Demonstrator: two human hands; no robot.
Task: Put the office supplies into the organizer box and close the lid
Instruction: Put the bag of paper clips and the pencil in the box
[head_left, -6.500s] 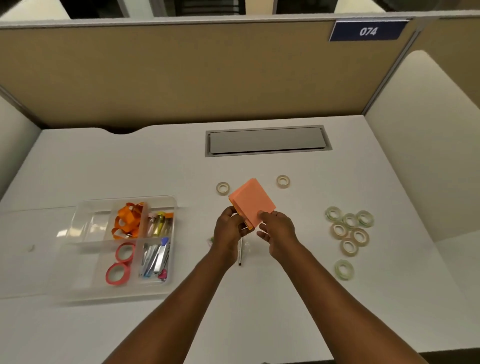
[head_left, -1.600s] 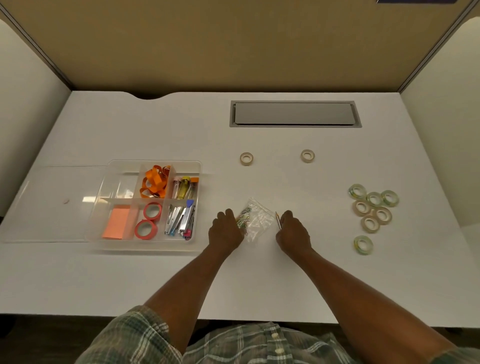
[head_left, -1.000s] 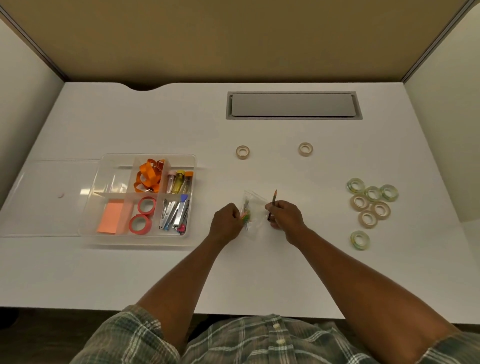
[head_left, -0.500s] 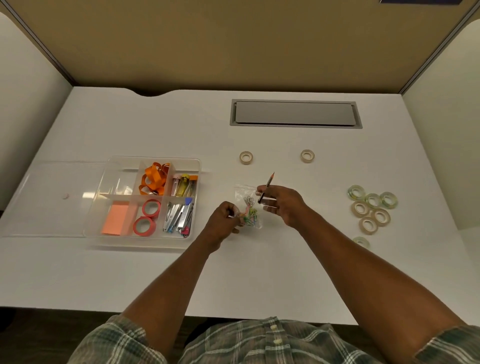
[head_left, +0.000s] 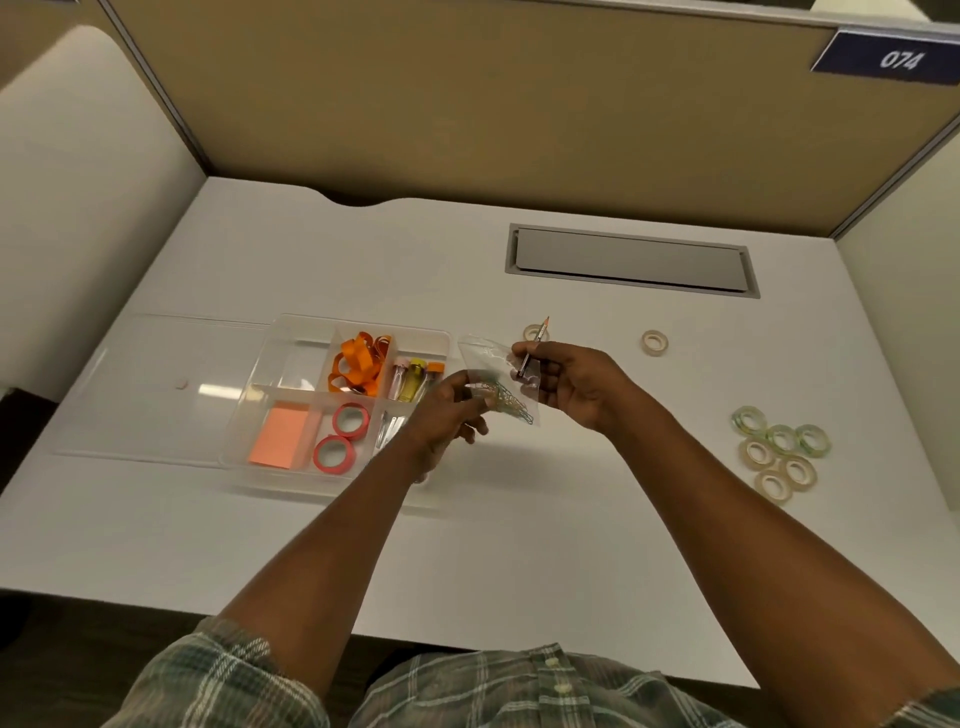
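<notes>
Seen from the head camera, both hands are lifted a little above the white desk (head_left: 311, 545). They hold a small clear bag (head_left: 491, 364) between them. Colored paper clips (head_left: 511, 406) sit in the bottom of the bag.

The left hand (head_left: 449, 415) has its fingers bent and pinches the lower part of the bag, right by the clips. The right hand (head_left: 576, 387) pinches the top corner of the bag. The same fingers also grip a pencil (head_left: 536, 342). The pencil's tip sticks up past the fingers and points away from the person.

The bag is just to the right of the clear box (head_left: 363, 325), close to its right wall. The box is open. Its clear lid (head_left: 156, 384) lies flat on the desk, touching the box's left side. Inside the box are orange paper notes (head_left: 278, 436), two red tape rings (head_left: 350, 420) and an orange ribbon (head_left: 361, 361).

A bunch of tape rolls (head_left: 782, 438) lies far to the right on the desk. One more roll (head_left: 654, 343) lies alone farther back.
</notes>
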